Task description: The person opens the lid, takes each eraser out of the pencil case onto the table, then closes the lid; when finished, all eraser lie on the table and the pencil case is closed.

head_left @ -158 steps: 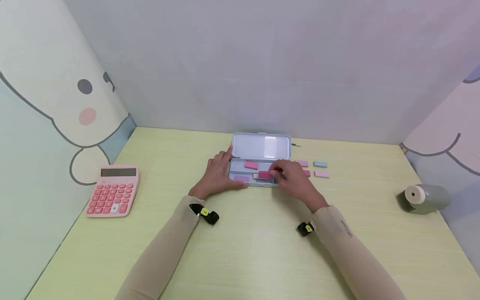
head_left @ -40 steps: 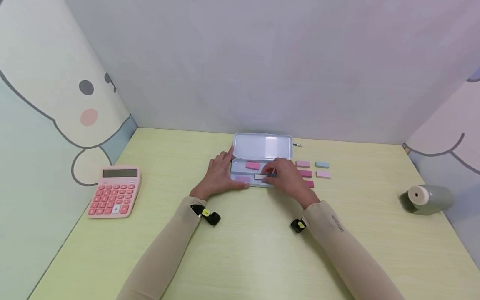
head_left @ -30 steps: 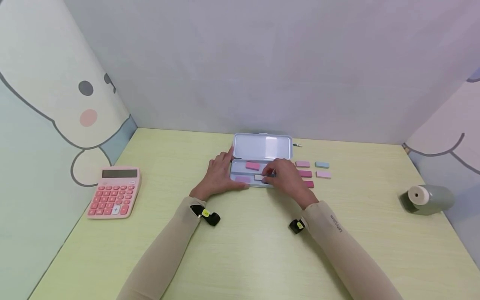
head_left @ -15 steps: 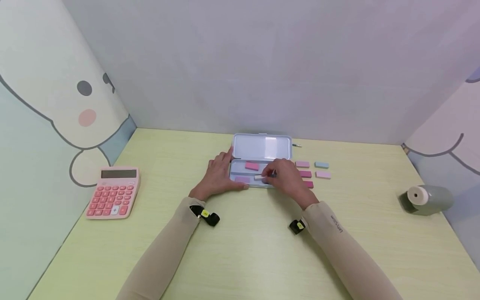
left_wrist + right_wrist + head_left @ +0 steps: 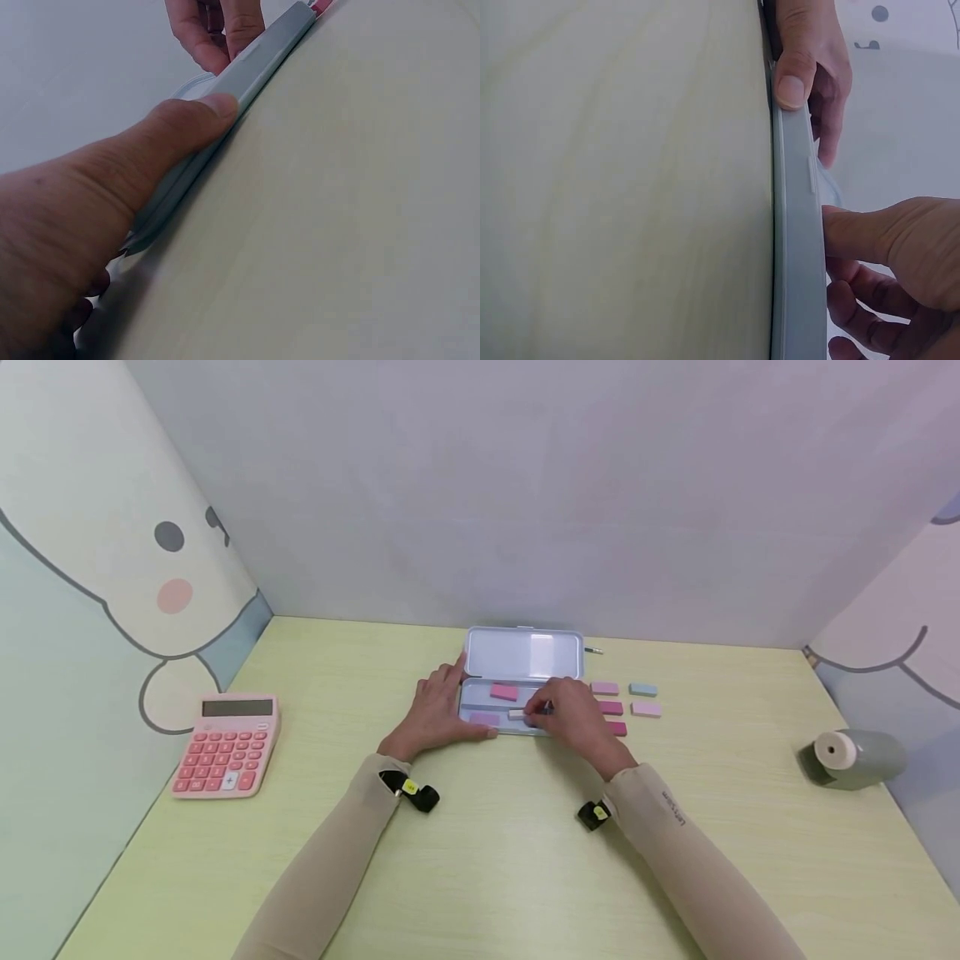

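A pale blue pencil case (image 5: 495, 702) lies on the table with its lid (image 5: 517, 652) folded back. My left hand (image 5: 435, 710) holds the case's left end, thumb (image 5: 202, 120) along the front edge and fingers spread toward the back. My right hand (image 5: 573, 718) reaches into the case's right half, thumb and index finger pinching a small white bar (image 5: 516, 714); the fingers cover the bar's right part. A pink eraser-like block (image 5: 504, 692) lies in the rear compartment, and a lilac one (image 5: 483, 718) in the front compartment. In the right wrist view, the case wall hides my right fingertips.
Right of the case lie several eraser-like blocks: pink (image 5: 604, 688), dark pink (image 5: 617, 728), blue (image 5: 642, 689) and light pink (image 5: 646, 709). A pencil end (image 5: 593, 651) pokes out behind the lid. A pink calculator (image 5: 227, 745) is far left, a grey-green pencil sharpener (image 5: 855, 760) far right.
The dark pink block that my right hand held over the case now lies on the table at the right. My right hand is back in the case, at the white bar. My left hand stays put.
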The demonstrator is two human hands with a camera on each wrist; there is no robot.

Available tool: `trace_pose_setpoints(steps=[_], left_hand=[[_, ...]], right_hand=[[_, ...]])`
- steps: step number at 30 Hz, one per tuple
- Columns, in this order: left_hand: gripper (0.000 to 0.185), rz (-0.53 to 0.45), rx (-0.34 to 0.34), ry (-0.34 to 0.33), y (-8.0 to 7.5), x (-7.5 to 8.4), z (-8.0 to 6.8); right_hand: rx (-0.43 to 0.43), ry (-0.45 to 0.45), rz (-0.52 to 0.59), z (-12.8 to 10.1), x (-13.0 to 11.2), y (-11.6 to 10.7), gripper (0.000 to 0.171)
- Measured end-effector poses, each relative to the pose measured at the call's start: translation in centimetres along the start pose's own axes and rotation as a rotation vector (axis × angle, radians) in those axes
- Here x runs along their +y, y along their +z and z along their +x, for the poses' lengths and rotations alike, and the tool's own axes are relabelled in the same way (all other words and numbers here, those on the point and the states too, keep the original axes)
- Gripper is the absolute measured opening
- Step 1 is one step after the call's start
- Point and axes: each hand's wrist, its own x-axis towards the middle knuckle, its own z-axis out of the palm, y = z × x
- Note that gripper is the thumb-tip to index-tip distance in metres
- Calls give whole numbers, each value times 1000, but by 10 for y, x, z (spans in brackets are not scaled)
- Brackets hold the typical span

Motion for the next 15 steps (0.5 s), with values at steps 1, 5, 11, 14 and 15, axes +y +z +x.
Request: trace_pose_setpoints(steps=[1, 5, 11, 14, 15], left_hand=[[145, 3, 0, 1, 0, 0, 0], [146, 8, 1, 7, 0, 0, 0], [145, 27, 4, 16, 0, 0, 1], [145, 34, 1, 13, 1, -1, 2], [145, 32, 0, 11, 1, -1, 2]], right_hand=[[5, -9, -6, 0, 0, 0, 5], [17, -42, -27, -1, 0, 1, 4], [25, -27, -17, -4, 1, -3, 4], [16, -7, 2, -6, 2, -7, 4], [15, -3, 10, -7, 2, -9, 4]])
